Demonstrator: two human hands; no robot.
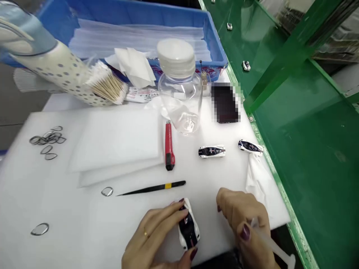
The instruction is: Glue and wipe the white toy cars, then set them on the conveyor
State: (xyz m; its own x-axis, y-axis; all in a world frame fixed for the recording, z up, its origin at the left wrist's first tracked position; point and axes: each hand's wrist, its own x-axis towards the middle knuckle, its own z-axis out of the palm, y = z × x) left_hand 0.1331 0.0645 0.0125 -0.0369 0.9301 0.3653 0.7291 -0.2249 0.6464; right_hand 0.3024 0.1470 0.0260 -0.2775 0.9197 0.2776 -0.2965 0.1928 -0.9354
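Note:
My left hand (159,237) is closed on a small white toy car (188,226) with a dark top and a red stripe, fingers at its front and thumb at its rear, low over the white work surface (112,231). To its right, my right hand (244,220) is curled around a translucent white plastic stick (270,241) that pokes out past the thumb; its other end is hidden in the fist. Above my left hand lie black tweezers (151,188) with a yellow band. A second toy car (212,151) and a third toy car (250,147) stand farther back.
A red cutter knife (168,145) lies beside white foam sheets (117,138). Several small rings (49,138) are at left. A clear jar (181,89), cotton swabs (108,86), a flask (56,63) and a blue bin (140,15) stand behind. Green conveyor (316,160) runs along the right.

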